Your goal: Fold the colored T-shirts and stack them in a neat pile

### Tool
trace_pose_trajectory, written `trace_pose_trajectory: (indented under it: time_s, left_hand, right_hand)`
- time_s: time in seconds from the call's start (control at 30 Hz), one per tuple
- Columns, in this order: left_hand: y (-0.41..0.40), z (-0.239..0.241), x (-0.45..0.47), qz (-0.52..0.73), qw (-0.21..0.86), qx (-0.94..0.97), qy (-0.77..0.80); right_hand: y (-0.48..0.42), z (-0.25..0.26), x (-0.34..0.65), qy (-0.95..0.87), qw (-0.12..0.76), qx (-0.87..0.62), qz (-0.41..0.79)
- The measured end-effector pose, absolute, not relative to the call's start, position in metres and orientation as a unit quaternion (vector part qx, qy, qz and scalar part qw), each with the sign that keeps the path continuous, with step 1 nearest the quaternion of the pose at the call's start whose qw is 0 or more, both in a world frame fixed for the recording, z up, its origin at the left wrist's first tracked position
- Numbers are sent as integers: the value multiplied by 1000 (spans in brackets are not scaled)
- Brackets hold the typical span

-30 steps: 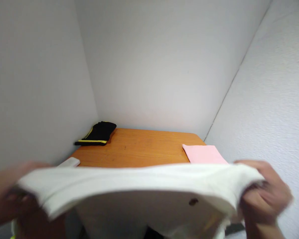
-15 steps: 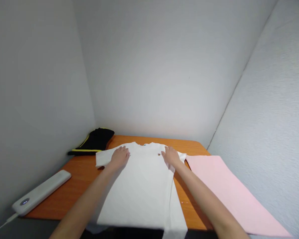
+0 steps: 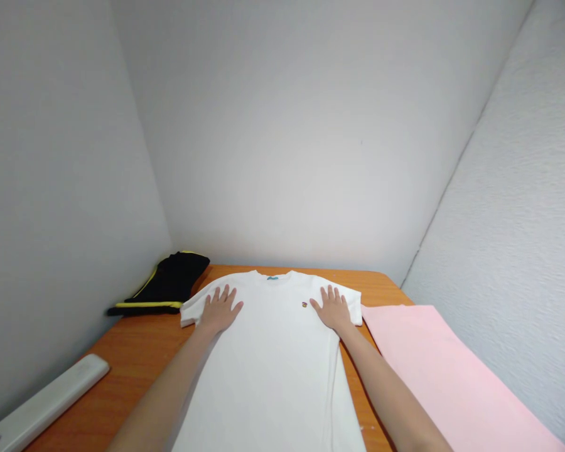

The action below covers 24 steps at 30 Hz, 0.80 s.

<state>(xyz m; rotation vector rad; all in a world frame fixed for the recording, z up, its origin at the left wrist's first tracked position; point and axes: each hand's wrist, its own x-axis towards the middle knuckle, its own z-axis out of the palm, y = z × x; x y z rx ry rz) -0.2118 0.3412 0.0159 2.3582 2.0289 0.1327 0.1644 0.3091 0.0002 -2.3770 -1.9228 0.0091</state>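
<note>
A white short-sleeved T-shirt (image 3: 273,351) lies spread on the wooden table (image 3: 141,345), its collar toward the far wall. It has a small emblem on the chest and a bluish label inside the neck. My left hand (image 3: 220,311) rests flat near the left sleeve, fingers spread. On the other side, my right hand (image 3: 333,309) lies flat by the right sleeve, just right of the emblem, fingers also apart. Neither hand grips the cloth. A lengthwise fold runs down the shirt's right side, and its lower end is cut off by the frame.
Black cloth with yellow trim (image 3: 169,282) lies at the table's far left. A long white device (image 3: 47,398) sits at the near left. Pink cloth (image 3: 452,370) covers the right side. Walls stand behind and on both sides.
Both hands have spread their fingers and flattened on the shirt, slightly farther apart. The right sleeve now lies straighter, and the neck label shows more. The view has shifted closer.
</note>
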Motion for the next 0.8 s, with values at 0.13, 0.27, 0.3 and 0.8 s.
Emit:
trace_pose_trajectory:
  time_s: [0.13,0.27,0.3,0.8]
  left_hand:
    - [344,13,-213,47,1,765,642]
    - [344,17,-214,42,-10,767,640]
    - [343,20,-212,40,-13,767,640]
    - [160,26,-188,58,-35,809,584]
  right_hand:
    - [311,-6,166,-634,52,-772,-12]
    - [305,1,163,-636,66,-768,-23]
    - [302,6,161,-638,68,-767,-28]
    - [86,58,96,-659,231,-716,-18]
